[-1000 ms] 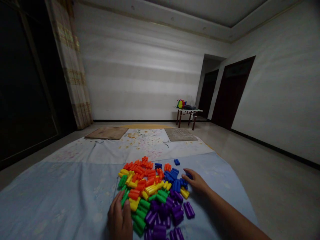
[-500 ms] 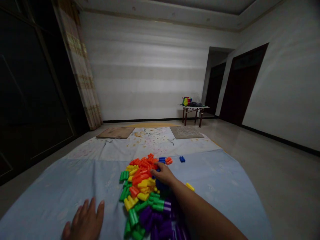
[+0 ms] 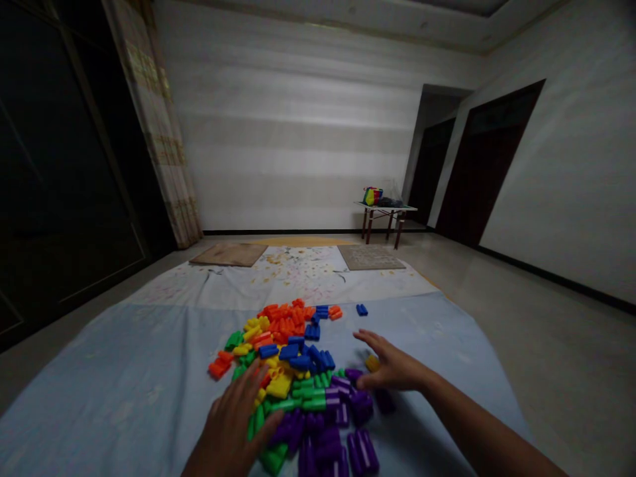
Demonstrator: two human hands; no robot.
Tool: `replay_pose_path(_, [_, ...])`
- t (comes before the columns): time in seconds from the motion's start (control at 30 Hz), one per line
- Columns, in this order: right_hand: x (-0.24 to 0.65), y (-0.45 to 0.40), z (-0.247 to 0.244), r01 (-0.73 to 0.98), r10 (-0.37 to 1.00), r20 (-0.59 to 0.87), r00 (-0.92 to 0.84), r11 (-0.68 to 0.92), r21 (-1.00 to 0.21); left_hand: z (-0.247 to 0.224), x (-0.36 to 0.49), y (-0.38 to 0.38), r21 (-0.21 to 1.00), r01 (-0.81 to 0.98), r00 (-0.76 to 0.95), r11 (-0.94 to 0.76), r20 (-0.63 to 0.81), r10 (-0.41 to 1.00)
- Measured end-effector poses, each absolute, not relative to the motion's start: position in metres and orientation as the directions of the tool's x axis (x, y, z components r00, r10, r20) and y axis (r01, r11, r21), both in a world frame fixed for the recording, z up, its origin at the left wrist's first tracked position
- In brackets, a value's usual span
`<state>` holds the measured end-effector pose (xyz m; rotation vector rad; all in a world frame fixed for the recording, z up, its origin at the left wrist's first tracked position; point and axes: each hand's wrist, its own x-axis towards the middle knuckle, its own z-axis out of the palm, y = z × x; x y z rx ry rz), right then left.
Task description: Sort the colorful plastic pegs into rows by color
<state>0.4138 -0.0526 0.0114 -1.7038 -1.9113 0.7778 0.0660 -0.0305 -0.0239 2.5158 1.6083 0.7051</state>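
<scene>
1. Draws the right hand (image 3: 395, 368) back from the upper pile (image 3: 285, 324) to its right side; brings the left hand (image 3: 233, 417) in over the left edge.
2. Spreads the fingers of both, pinching nothing visible; cannot tell about contact.
3. Leaves blue blocks (image 3: 289, 352) scattered among yellow blocks (image 3: 279, 386), mixing colours mid-pile.
4. Looks glossy, ribbed and loosely heaped on blue cloth (image 3: 124, 384), between both hands.
</scene>
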Motion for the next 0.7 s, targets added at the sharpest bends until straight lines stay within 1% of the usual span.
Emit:
replay_pose_path(0.03, [0.425,-0.068,0.004,0.77,0.99,-0.087,-0.112,0.031,-0.638,-0.019,0.079,-0.039,0.301,0.809,0.422,-0.504,0.299,0.856])
replay_pose_path(0.1, [0.433,-0.092,-0.011,0.816,0.98,-0.15,-0.132,0.021,-0.578,-0.013,0.1,-0.054,0.315,0.759,0.544,-0.57,0.174,0.821])
replay_pose_path(0.17, [0.426,-0.105,-0.024,0.826,0.976,-0.136,-0.173,0.069,-0.559,-0.011,0.116,-0.064,0.323,0.751,0.583,-0.576,0.083,0.808])
replay_pose_path(0.27, [0.401,-0.105,-0.032,0.795,0.964,-0.053,-0.259,0.182,-0.579,-0.014,0.128,-0.069,0.303,0.778,0.561,-0.551,0.062,0.826])
replay_pose_path(0.37, [0.376,-0.093,-0.031,0.753,0.939,0.058,-0.34,0.309,-0.581,-0.021,0.129,-0.069,0.253,0.803,0.527,-0.539,0.119,0.841])
replay_pose_path(0.47, [0.355,-0.079,-0.029,0.721,0.905,0.157,-0.396,0.413,-0.557,-0.03,0.121,-0.065,0.199,0.815,0.504,-0.545,0.22,0.835])
replay_pose_path(0.6, [0.323,-0.051,-0.026,0.702,0.887,0.203,-0.415,0.454,-0.549,-0.04,0.098,-0.053,0.165,0.784,0.522,-0.599,0.346,0.779])
replay_pose_path(0.7, [0.292,-0.023,-0.02,0.645,0.871,0.248,-0.423,0.482,-0.593,-0.04,0.081,-0.039,0.174,0.824,0.422,-0.54,0.447,0.789])
